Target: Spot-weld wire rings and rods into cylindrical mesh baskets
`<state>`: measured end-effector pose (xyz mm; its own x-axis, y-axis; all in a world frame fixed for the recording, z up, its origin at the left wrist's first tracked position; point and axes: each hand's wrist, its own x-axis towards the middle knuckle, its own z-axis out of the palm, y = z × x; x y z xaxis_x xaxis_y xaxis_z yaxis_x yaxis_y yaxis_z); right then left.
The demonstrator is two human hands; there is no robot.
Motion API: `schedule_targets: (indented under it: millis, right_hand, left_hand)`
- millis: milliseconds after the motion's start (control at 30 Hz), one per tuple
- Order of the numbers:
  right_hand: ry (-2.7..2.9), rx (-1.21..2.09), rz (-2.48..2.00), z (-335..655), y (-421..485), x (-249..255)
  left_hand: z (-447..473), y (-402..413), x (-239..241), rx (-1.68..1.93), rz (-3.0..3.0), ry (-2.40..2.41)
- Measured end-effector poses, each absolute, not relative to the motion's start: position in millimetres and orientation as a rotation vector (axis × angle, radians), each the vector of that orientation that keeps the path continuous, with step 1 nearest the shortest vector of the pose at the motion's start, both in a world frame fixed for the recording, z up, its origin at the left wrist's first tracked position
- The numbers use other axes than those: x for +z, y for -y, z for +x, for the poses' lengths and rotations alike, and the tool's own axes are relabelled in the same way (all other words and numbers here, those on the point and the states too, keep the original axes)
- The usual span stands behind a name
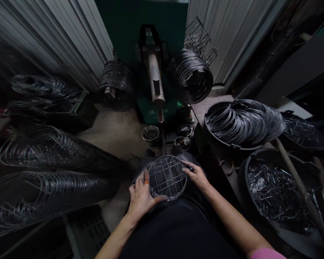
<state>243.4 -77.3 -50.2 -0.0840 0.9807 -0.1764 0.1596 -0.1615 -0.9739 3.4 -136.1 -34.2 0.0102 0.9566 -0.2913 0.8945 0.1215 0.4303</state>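
Wire grid point(167, 177): holding it over the lap point(189, 156), between both hands

Gripping the left rim with the left hand point(140, 196), laying the thumb along the near edge. Curling the right hand point(196, 175) narrowly at the right rim; cannot tell whether pinching anything besides the rim. Apparently steadying and positioning the grid; probably calling next for a firm left grip and careful placing with the right fingers.

Counting one grid, one machine point(155, 72) ahead, three small bowls point(151, 140) below its arm, two wire coils point(116, 73) flanking it, two long ring stacks point(70, 181) at left, at least three tubs point(244, 180) at right. Leaving loose rings point(259, 120) and wire bits point(278, 194) uncounted, too many to separate.
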Motion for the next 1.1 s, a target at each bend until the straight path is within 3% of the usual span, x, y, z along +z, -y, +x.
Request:
schedule_targets:
  millis: [267, 467, 567, 767, 900, 1100]
  right_hand:
    - [0.874, 1.507, -1.438, 253.5, 65.1, -64.8]
    - [0.892, 1.200, -1.372, 258.0, 34.7, -92.5]
    - [0.927, 1.199, -1.360, 256.1, 31.4, -107.5]
    - [0.320, 1.377, -1.220, 278.2, 31.6, -114.5]
    - [0.183, 1.501, -1.132, 289.0, 38.9, -109.8]
    - [0.037, 1.552, -1.016, 289.6, 47.8, -106.4]
  left_hand:
    - [-2.1, 138.4, -51.8, 0.347, 1.752, -1.834]
    - [-7.4, 139.2, -64.2, 0.483, 1.692, -1.803]
    - [-14.9, 135.7, -61.3, 0.557, 1.584, -1.764]
    - [-35.7, 82.2, -34.3, 0.731, 1.219, -1.576]
    - [-27.8, 20.2, -26.6, 0.617, 1.037, -1.401]
    - [6.1, -37.3, -30.8, 0.164, 1.052, -1.189]
